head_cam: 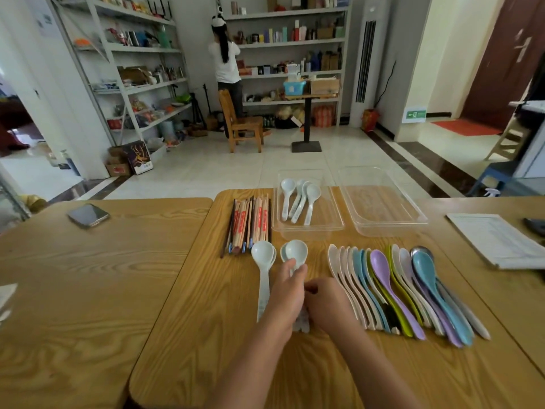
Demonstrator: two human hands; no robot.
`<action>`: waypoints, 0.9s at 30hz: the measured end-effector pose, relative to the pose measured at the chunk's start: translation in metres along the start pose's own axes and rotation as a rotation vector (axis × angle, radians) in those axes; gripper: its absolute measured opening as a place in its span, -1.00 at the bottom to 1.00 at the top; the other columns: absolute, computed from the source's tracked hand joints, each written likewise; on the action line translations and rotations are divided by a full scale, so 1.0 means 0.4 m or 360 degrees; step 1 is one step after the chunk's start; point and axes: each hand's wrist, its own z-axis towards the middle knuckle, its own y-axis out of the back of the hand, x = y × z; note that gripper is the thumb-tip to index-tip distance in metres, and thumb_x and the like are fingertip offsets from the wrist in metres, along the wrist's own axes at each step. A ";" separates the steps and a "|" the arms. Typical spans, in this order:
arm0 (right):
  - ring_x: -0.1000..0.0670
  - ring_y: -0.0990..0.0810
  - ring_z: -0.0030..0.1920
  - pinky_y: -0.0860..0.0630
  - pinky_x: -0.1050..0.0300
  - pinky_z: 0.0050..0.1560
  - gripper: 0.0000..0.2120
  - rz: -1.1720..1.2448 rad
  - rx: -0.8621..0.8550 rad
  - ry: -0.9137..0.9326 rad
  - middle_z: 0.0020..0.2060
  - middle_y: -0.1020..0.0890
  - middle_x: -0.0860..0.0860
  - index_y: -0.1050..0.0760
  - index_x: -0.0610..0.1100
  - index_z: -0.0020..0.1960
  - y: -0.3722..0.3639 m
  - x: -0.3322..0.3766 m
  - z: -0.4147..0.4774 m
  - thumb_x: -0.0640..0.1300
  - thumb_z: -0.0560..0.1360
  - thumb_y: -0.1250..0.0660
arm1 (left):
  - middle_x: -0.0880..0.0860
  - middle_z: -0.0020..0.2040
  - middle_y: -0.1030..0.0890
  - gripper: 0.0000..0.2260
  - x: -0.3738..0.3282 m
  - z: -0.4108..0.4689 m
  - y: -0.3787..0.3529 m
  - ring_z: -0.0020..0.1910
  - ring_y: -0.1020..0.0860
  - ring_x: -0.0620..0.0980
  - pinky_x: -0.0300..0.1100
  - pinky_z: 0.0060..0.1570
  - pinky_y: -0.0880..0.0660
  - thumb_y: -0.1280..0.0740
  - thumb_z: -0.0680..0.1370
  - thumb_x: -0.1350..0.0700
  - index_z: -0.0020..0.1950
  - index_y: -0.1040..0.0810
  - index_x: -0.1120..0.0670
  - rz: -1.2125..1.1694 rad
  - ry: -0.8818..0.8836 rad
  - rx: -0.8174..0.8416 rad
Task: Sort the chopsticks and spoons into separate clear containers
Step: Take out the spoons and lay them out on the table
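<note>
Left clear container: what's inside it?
About four white spoons lie inside the left clear container, overlapping, so any spoon beneath them would be hidden. The chopsticks lie outside it.

Handles of white spoons [295, 251] are hidden by left hand [287, 293] & right hand [327, 302]; right's grip can't be told. Print on chopsticks [250, 225] is too small to be read; paper [495, 240] is cut off at rt edge.
</note>
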 end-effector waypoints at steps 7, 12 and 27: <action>0.13 -0.53 -0.31 -0.40 0.30 -0.34 -0.82 -0.0246 -0.0043 -0.0096 -0.26 -0.60 0.04 -0.61 -0.13 0.06 0.022 -0.020 -0.013 -0.11 0.60 -0.25 | -0.02 0.50 -0.36 -0.59 0.010 -0.021 -0.040 0.43 -0.36 -0.01 -0.17 0.17 -0.32 -0.11 0.69 -0.06 0.55 -0.26 -0.10 0.0052 0.0013 0.0090; 0.02 -0.61 -0.17 -0.50 0.19 -0.17 -0.83 -0.0384 -0.0093 -0.0179 -0.17 -0.64 -0.03 -0.58 -0.12 -0.01 0.051 -0.013 -0.009 -0.08 0.61 -0.23 | -0.03 0.49 -0.37 -0.61 0.005 -0.020 -0.039 0.44 -0.34 -0.05 -0.20 0.20 -0.29 -0.13 0.69 -0.04 0.53 -0.31 -0.06 0.0042 -0.0028 0.0084; -0.07 -0.42 -0.39 -0.32 0.17 -0.36 -0.76 -0.0019 -0.0437 0.0105 -0.32 -0.59 -0.23 -0.57 -0.34 -0.19 0.151 0.048 0.127 -0.22 0.55 -0.26 | -0.16 0.24 -0.48 -0.70 -0.075 0.121 0.038 0.30 -0.42 -0.12 -0.19 0.25 -0.32 -0.19 0.67 -0.04 0.39 -0.44 -0.07 -0.0068 -0.0121 -0.0026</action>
